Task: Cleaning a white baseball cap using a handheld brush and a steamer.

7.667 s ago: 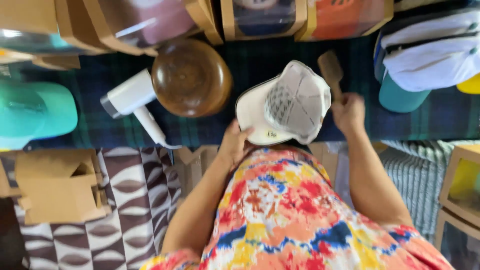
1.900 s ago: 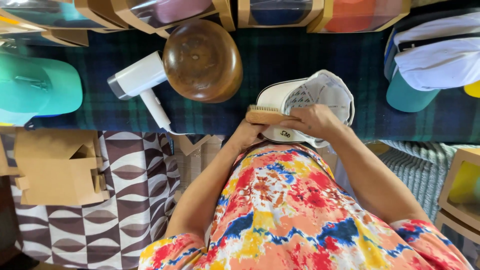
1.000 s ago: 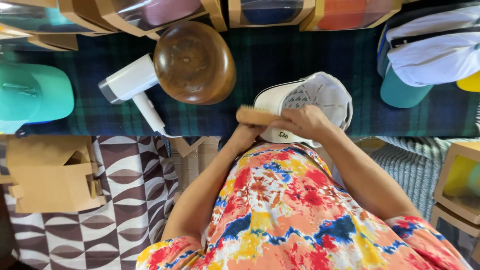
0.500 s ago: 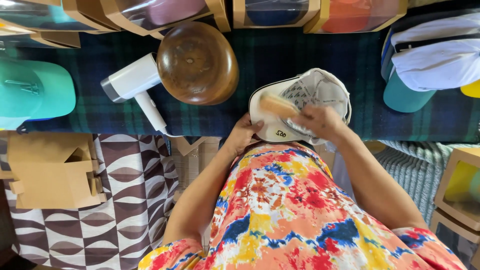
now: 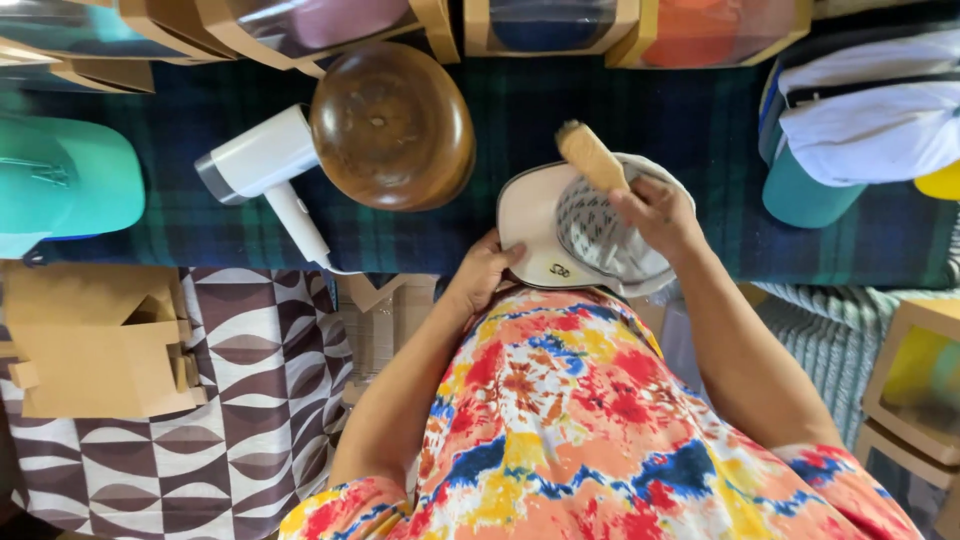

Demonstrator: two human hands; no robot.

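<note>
Item 1 – white cap point(image 5: 545, 215): upside down, inside facing up, at the near edge of the dark plaid cloth point(image 5: 690, 130), right in front of the person's bright floral shirt point(image 5: 560, 420). Patterned lining visible inside the crown.

Item 2 – left hand point(image 5: 480, 275): fingers closed on the cap's brim/rim at its near-left side, thumb over the edge. Firm hold on cap.

Item 3 – right hand point(image 5: 655, 210): wrapped around the lower end of a wooden brush point(image 5: 592, 155); brush sticks up and away from the grip, tilted, over the cap's far rim. Hand sits above the cap's opening; whether the bristles touch the lining, cannot tell.

Item 4 – wooden dome block point(image 5: 392, 125): round, brown, just left of the cap, apart from both grips.

Item 5 – white hair dryer point(image 5: 265, 170): left of the block, handle pointing toward the person.

Item 6 – teal cap point(image 5: 65, 180): far left of the grips, on cloth.

Item 7 – stack of caps point(image 5: 860, 120): white over teal, well right of the brush hand.

Item 8 – cardboard boxes w/ clear windows point(image 5: 545, 20): row along the far edge, beyond the cap.
</note>
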